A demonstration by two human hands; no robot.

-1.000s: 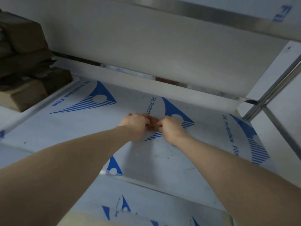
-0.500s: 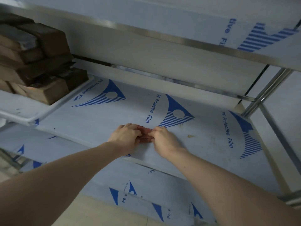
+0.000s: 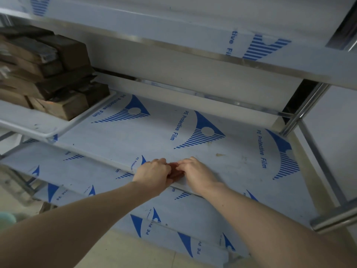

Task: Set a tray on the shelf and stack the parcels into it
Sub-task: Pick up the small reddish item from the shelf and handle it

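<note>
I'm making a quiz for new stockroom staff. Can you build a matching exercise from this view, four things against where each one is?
Things:
1. brown parcels
2. white tray
3. left hand
4. steel post

Places:
A. at the shelf's right rear corner
B. on the shelf's left end, under the stack
C. at the shelf's front edge, meeting the right hand
D. stacked in the tray at far left

Pairs: 1-D, 2-B, 3-C, 4-A
</note>
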